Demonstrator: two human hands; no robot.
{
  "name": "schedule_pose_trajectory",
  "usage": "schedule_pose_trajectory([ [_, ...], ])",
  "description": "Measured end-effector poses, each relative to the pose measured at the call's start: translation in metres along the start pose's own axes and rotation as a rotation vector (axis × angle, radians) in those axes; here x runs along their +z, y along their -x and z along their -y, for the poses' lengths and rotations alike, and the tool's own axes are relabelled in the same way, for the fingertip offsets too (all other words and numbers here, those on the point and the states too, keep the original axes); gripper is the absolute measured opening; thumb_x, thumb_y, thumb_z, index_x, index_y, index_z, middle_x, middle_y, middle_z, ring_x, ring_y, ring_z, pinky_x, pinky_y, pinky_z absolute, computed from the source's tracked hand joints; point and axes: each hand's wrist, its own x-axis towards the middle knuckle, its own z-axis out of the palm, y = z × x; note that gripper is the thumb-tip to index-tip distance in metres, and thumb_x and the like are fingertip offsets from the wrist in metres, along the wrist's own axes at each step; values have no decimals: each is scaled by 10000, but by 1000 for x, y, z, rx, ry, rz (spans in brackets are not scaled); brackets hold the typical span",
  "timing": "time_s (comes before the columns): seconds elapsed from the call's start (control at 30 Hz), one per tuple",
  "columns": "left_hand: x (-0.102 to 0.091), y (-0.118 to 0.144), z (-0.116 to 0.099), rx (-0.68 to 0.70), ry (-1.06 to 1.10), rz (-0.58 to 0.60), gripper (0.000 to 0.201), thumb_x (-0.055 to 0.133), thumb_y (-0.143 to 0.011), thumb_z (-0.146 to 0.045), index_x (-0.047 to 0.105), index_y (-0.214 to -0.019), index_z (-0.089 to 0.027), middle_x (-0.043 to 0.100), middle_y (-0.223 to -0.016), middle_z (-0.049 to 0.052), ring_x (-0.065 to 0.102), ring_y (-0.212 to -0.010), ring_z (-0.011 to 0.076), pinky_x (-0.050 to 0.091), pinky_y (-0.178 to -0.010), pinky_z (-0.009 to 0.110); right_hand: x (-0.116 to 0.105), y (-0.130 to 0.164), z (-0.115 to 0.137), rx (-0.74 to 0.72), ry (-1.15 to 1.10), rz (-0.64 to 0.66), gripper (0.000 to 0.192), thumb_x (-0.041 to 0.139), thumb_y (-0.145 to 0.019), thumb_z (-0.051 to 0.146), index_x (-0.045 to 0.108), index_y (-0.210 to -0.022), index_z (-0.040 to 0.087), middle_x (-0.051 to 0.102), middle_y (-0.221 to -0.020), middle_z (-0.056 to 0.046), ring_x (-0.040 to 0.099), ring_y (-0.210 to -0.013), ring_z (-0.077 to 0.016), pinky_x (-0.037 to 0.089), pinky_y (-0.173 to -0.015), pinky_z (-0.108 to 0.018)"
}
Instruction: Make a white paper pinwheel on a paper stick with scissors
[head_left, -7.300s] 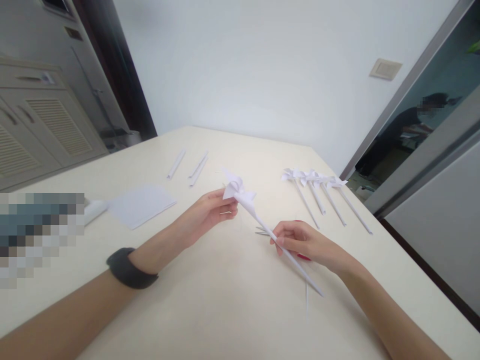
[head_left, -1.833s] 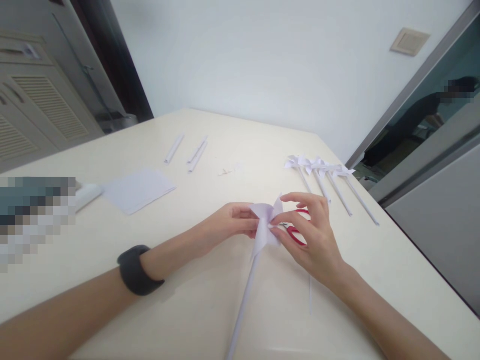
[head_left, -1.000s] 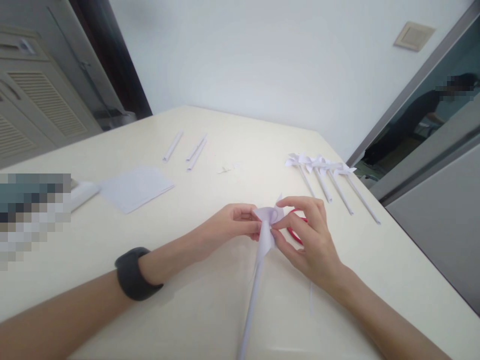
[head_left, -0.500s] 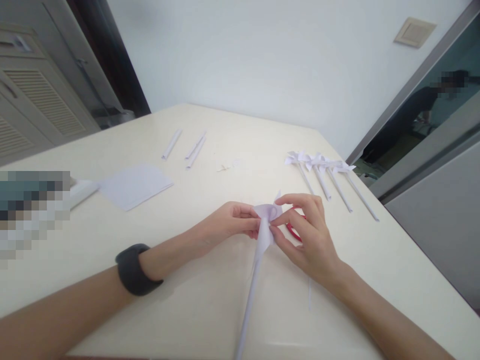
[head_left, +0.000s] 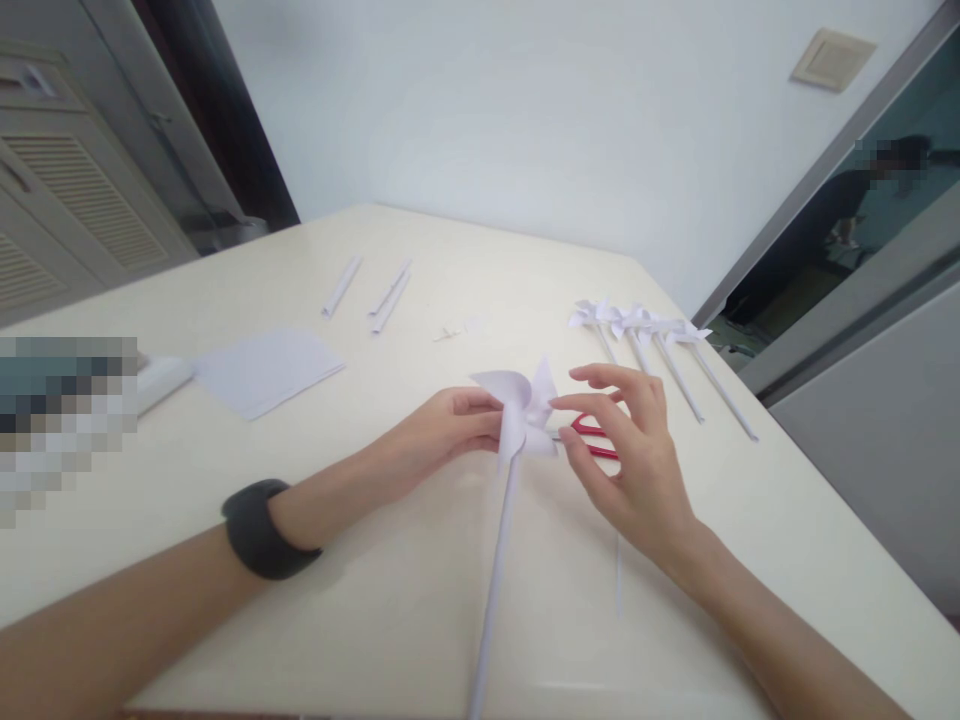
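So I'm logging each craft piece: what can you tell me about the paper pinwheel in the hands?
The pinwheel is white paper: curled blades fanned around a centre, on a long, thin rolled-paper stick running toward the camera. The left hand pinches it at the head from behind; the right hand touches a blade with open fingers. It is raised above the table.

Matt white paper pinwheel [head_left: 519, 412], smooth glossy cream table [head_left: 420, 600], red plastic scissor handles [head_left: 592, 438].
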Motion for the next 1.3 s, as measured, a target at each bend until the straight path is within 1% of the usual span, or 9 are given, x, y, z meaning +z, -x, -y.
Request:
schedule_pose_trajectory([
  [0.07,-3,-2,1,32,29,-49,88,638,-766,-247,690,-811,-192,673,-871,20,595,-847,159,454,-823,274,-3,-2,0,102,-52,-40,135,546,-826,153,611,-942,181,535,-1120,-82,470,-1040,-205,433,-836,-321],
  [0.13,-5,-3,0,66,57,-91,87,645,-765,-264,682,-770,-186,667,-829,12,590,-809,144,451,-808,258,-4,-5,0,243,-145,9,82,505,-863,199,586,-861,185,577,-986,-58,530,-910,-174,450,-751,-292],
  [0.23,-9,-5,-2,118,89,-144,116,633,-781,-273,671,-739,-172,636,-751,-3,570,-738,119,444,-773,238,-4,-8,-1,436,-335,371,234,409,-918,287,583,-800,187,620,-833,-27,555,-736,-145,442,-654,-275],
  [0.33,-13,-6,-4,166,113,-194,114,629,-785,-257,657,-721,-166,616,-730,-10,550,-720,109,432,-749,225,-1,-8,-1,452,-467,707,289,417,-911,303,642,-780,180,651,-785,-18,565,-686,-134,443,-645,-268],
  [0.43,-16,-6,-6,211,135,-242,90,636,-777,-245,646,-722,-173,613,-739,-14,535,-722,108,422,-742,220,1,-5,1,443,-566,861,278,487,-881,369,677,-806,179,652,-734,-13,559,-642,-123,437,-588,-238],
  [0.57,-17,-6,-8,251,150,-281,104,625,-788,-250,647,-726,-170,604,-728,-18,521,-702,103,417,-716,212,-1,-1,2,545,-845,1024,254,553,-844,386,671,-875,163,671,-828,-30,538,-632,-98,444,-611,-222],
  [0.8,-19,-5,-11,271,150,-288,85,609,-804,-217,664,-759,-172,609,-743,-17,518,-724,103,418,-697,189,6,3,-1,642,-1018,1053,169,605,-803,303,646,-780,141,618,-677,13,552,-477,-49,359,-455,-159],
  [0.97,-15,-2,-10,253,136,-266,90,602,-817,-247,663,-842,-185,613,-780,-5,524,-765,116,433,-755,203,11,6,-2,651,-1116,1024,143,596,-797,263,630,-765,128,591,-608,24,583,-466,-66,389,-442,-161],
  [1.3,5,2,1,105,120,-145,221,616,-799,-347,660,-925,-170,671,-889,77,610,-875,189,451,-882,323,16,4,-4,686,-1008,850,176,607,-786,291,619,-716,130,584,-532,34,614,-477,-97,380,-416,-171],
])
